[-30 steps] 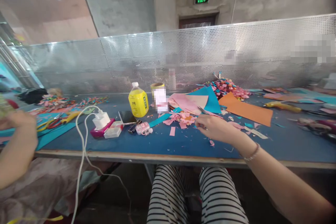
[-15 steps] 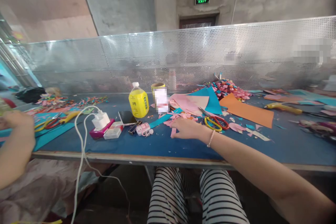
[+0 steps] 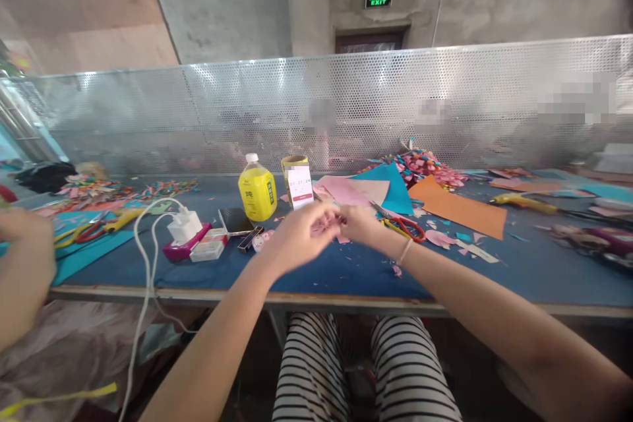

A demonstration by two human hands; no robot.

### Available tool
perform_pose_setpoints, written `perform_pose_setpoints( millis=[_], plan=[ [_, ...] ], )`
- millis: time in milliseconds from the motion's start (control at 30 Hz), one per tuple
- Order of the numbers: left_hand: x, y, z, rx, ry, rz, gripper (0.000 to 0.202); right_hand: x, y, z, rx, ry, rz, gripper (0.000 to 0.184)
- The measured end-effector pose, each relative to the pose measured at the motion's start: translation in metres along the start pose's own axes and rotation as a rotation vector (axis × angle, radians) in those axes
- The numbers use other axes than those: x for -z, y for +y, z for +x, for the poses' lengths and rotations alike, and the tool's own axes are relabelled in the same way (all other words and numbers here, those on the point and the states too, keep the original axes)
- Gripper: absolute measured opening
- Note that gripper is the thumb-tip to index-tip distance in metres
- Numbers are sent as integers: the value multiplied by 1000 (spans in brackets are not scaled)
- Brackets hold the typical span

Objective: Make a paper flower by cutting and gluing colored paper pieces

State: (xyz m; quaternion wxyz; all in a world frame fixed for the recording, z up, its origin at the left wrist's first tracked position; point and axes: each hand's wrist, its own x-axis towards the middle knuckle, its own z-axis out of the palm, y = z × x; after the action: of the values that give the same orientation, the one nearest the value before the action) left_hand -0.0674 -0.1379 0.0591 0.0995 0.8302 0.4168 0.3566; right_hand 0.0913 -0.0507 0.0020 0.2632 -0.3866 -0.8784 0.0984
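My left hand (image 3: 299,235) and my right hand (image 3: 363,224) meet over the blue table (image 3: 321,267), above a heap of small pink paper scraps (image 3: 341,236). Both hands have their fingers pinched together around a pink scrap between them, though motion blur smears the left one. Red and yellow scissors (image 3: 403,227) lie on the table just right of my right wrist. A pink sheet (image 3: 346,191), a teal sheet (image 3: 395,188) and an orange sheet (image 3: 457,208) lie behind my hands.
A yellow bottle (image 3: 257,192), a tape roll (image 3: 295,165), a phone (image 3: 235,219), a charger with white cable (image 3: 184,227) and small boxes sit at left of centre. Another person's arm (image 3: 22,270) is at far left. A perforated metal screen (image 3: 346,105) backs the table.
My left hand has come into view and joined my right hand. My right hand let go of the scissors, which now lie on the table, and gathered a pink scrap.
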Motion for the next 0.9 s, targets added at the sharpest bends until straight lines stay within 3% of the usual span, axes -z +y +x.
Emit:
perform_pose_setpoints(
  millis=[100, 167, 267, 367, 500, 633, 900],
  plan=[
    [-25, -43, 71, 178, 136, -115, 25, 15, 39, 14, -228, 223, 424, 23],
    [-52, -71, 98, 323, 176, -290, 18, 20, 61, 15, -289, 343, 671, 30],
    [-93, -97, 109, 468, 233, -720, 12, 18, 78, 8, -347, 480, 917, 35],
    [-119, -104, 99, 494, 249, -822, 18, 11, 80, 1, -393, 466, 1107, 38],
    [-124, -99, 87, 398, 137, -746, 32, 1, 75, 0, -383, 417, 1256, 39],
    [-119, -94, 83, 303, 13, -671, 33, -6, 70, 2, -354, 407, 1216, 32],
    [-114, -92, 79, 272, 48, -669, 35, -8, 61, -1, -294, 396, 1308, 26]
  ],
)
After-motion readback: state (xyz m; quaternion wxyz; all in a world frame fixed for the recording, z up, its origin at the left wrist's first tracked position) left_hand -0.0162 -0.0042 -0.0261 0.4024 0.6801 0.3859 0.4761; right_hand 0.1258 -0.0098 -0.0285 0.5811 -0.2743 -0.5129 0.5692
